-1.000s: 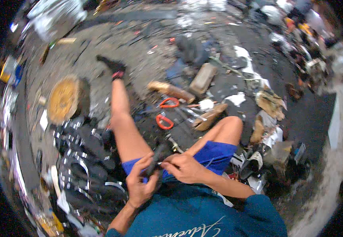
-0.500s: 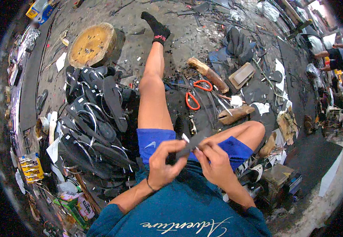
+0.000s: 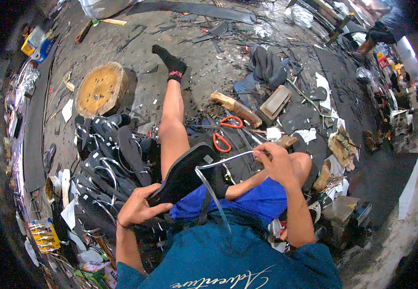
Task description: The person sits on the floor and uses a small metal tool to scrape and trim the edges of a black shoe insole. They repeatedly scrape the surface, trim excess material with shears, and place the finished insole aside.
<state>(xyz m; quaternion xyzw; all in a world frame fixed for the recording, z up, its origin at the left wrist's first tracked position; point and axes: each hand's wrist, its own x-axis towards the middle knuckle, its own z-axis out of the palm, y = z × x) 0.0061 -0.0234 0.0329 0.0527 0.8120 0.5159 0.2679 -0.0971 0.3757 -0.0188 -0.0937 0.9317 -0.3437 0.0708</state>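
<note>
My left hand grips the heel end of a black flip-flop sole, thumb on top and fingers beneath. The sole is tilted over my lap, with a small pale patch near its far end. A thin whitish sandal strap meets in a point above the sole. One branch runs taut to my right hand, which pinches its end between thumb and fingers. The other branch hangs loose toward my shirt. I cannot tell whether the strap's point is fixed in the sole.
On the left lies a heap of black flip-flops, with a round wooden block beyond. Ahead are orange-handled scissors, a rough wood piece and a rectangular block. Another person is at the far right.
My hands were close together over my lap, a dark piece between them. They have spread apart; the sole now faces up on the left, and the strap stretches toward my right hand.
</note>
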